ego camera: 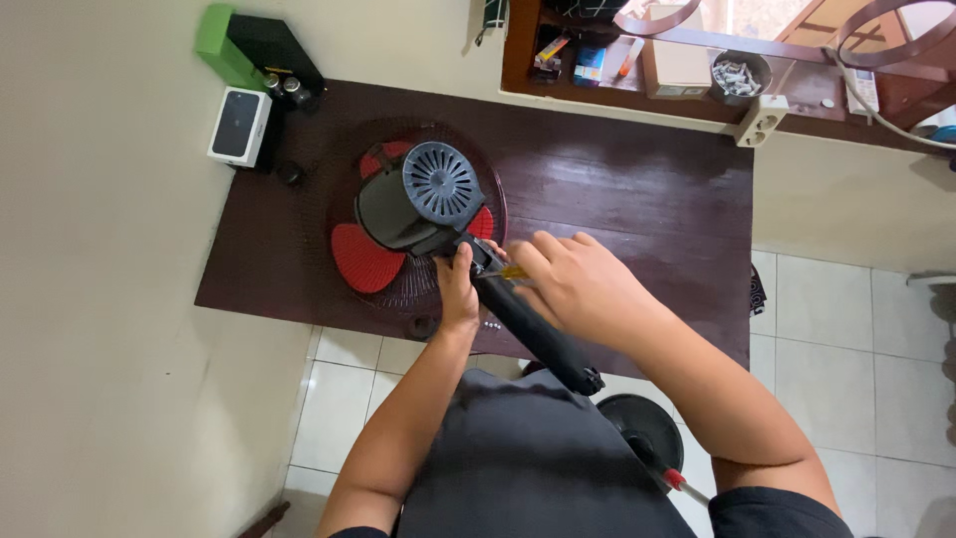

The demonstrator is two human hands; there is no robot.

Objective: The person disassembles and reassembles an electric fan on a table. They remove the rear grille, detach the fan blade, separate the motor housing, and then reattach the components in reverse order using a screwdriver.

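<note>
Packages are gathered at the far left corner of the dark brown wooden table (637, 199): a white rectangular box with a dark phone picture on its lid (239, 127) is laid flat there, and a bright green box (221, 45) leans beside a black box (274, 50) just behind it. Two small dark cylinders (284, 90) are stood between these boxes and the fan. A black electric fan with red blades and a dark wire grille (413, 204) is laid face down on the table, its round vented motor cover turned upward. The fan's black pole (533, 329) is gripped near the motor by the left hand (458, 289), closed around it. A yellow-handled tool (513, 271) is grasped by the right hand (578, 284) against the pole joint; its tip is hidden by the fingers. Small pale bits beside the pole on the table cannot be made out. A round black base (642, 428) is seen on the tiled floor below the table edge, partly covered by the right forearm. Beyond the table, a wooden shelf (518, 60) with small packets is cut off by the frame.
</note>
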